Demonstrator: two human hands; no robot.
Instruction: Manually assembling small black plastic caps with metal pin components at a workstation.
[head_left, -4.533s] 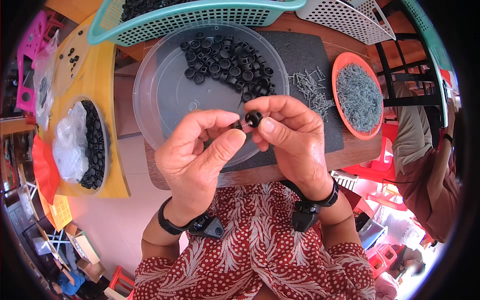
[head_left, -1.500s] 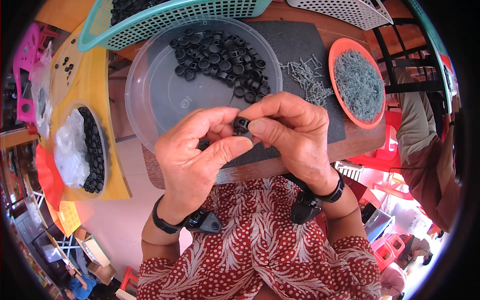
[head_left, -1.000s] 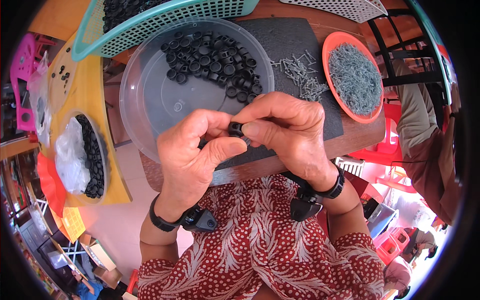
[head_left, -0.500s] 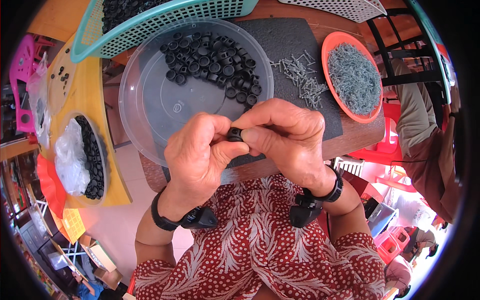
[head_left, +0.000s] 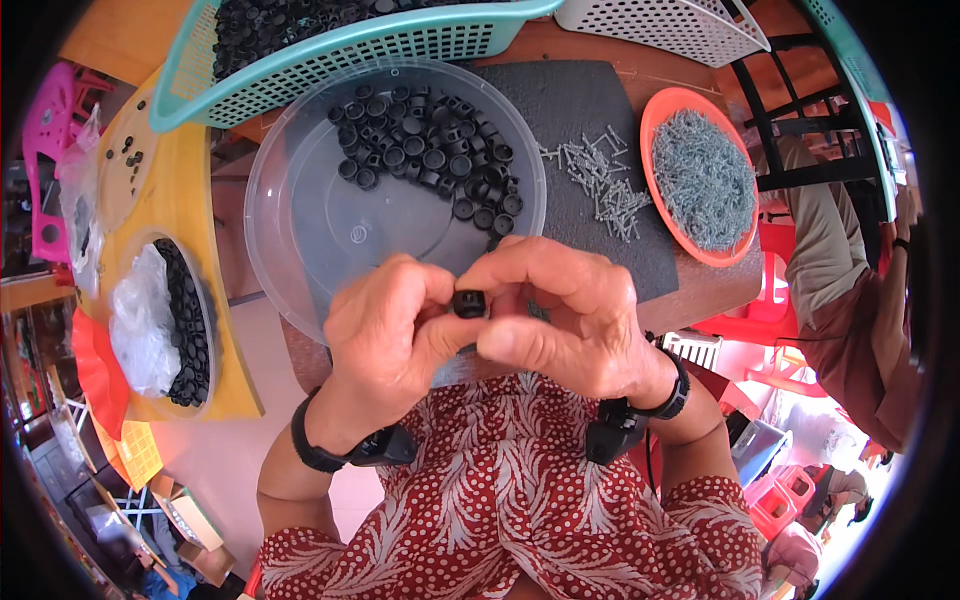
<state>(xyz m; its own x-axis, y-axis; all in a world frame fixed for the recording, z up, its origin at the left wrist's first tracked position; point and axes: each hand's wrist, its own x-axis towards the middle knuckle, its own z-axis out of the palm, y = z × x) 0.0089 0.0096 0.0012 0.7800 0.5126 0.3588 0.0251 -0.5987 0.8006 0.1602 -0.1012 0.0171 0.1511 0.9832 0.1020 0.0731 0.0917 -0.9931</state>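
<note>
Above the near rim of a clear round tub (head_left: 262,225), a small black plastic ring-shaped part (head_left: 469,303) is pinched between the thumb and forefinger of my left hand (head_left: 383,330). The forefinger of my right hand (head_left: 575,312) touches the same part from the right. Its thumb lies just below and apart from the part, and its other fingers are partly hidden behind. Inside the tub, many similar black parts (head_left: 433,160) are heaped toward the far right. Loose silver screws (head_left: 605,188) lie on a black mat (head_left: 545,95) to the right of the tub.
An orange dish (head_left: 650,140) full of screws (head_left: 705,185) stands at the right. Behind the tub is a teal basket (head_left: 350,55) of black parts, with a white basket (head_left: 665,25) beside it. A yellow table (head_left: 225,340) at left holds another tub. Someone sits at far right.
Both hands have come slightly nearer to me. The black part has turned in the left fingers, and the right thumb has moved off it.
</note>
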